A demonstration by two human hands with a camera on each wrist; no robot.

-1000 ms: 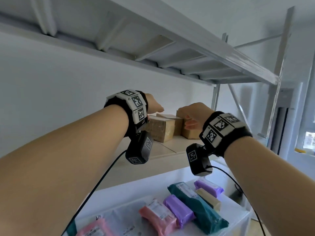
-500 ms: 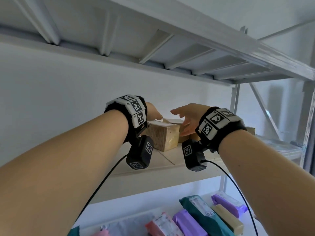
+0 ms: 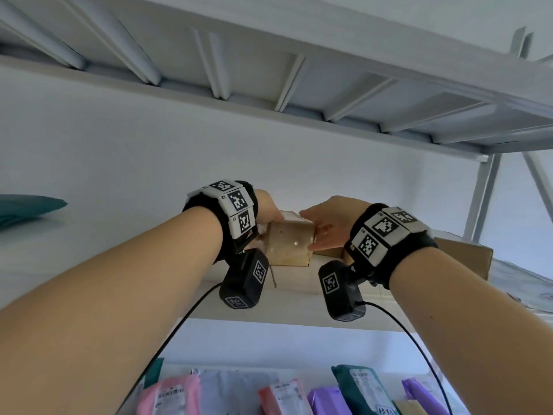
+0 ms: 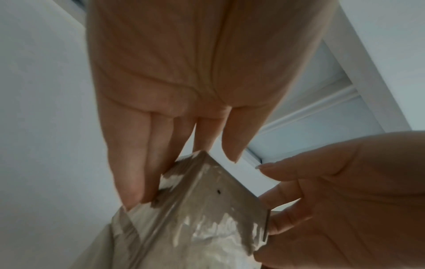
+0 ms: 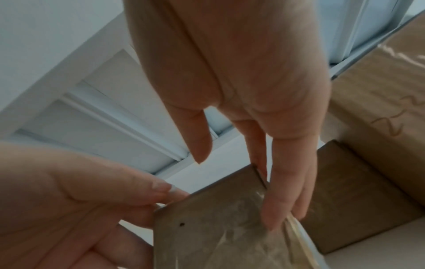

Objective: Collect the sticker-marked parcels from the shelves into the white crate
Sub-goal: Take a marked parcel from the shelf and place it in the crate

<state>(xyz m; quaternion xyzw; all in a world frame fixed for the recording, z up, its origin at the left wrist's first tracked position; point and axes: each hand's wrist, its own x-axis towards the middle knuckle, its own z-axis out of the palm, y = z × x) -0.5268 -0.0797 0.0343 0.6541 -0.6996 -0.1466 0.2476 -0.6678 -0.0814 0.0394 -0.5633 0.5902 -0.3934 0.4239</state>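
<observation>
**Both hands on a taped box at the shelf edge**

A small brown box (image 3: 288, 245), wrapped in shiny clear tape, sits at the middle of the head view on the front edge of a pale shelf (image 3: 299, 304). No sticker can be made out on the faces that show.

The left hand (image 3: 266, 206) lies against the box's left side. In the left wrist view its fingers (image 4: 138, 163) run straight down along that side, tips touching the tape, and the thumb stands free above the top corner; the hand is flat, not curled round anything. The right hand (image 3: 330, 223) meets the box's right side. In the right wrist view its fingers (image 5: 282, 182) are straight, pressed along the box's right edge, and the thumb is apart from the top. So the box is held between two flat hands.

Just behind and right of it in the right wrist view stands a second brown box (image 5: 358, 191), touching or nearly so. A larger taped carton (image 3: 466, 254) lies further right.

At the left edge of the head view a teal bag (image 3: 27, 208) lies on the same shelf. Along the bottom of the frame, on a lower level, lie soft mailers: pink (image 3: 173, 396), red (image 3: 284, 398), purple (image 3: 327, 402) and teal (image 3: 363, 387), several with white labels.
</observation>
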